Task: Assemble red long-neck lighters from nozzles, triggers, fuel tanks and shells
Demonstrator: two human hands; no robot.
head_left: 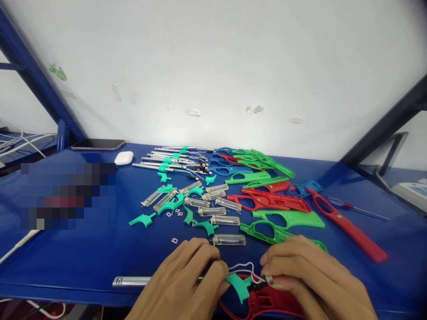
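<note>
Near the table's front edge, my left hand (pixel 190 275) is closed around a silver lighter tube (pixel 131 281), whose tip sticks out to the left. A teal trigger (pixel 239 286) shows just right of its fingers. My right hand (pixel 310 271) pinches the end of a small black igniter (pixel 258 285); its fingertips partly hide it. Thin white wires (pixel 245 266) loop between the two hands. Underneath lies a red lighter shell half (pixel 273 302), inner side up, partly covered by the hands. Just beyond sits a clear fuel tank (pixel 229 240).
Loose teal triggers (pixel 143 219) and several clear tanks (pixel 225 221) cover the middle. Behind are silver tube assemblies (pixel 153 165). Green and red shells (pixel 293 218) lie right, beside a screwdriver (pixel 360 209). A phone (pixel 98 144) and white case (pixel 124 158) are back left.
</note>
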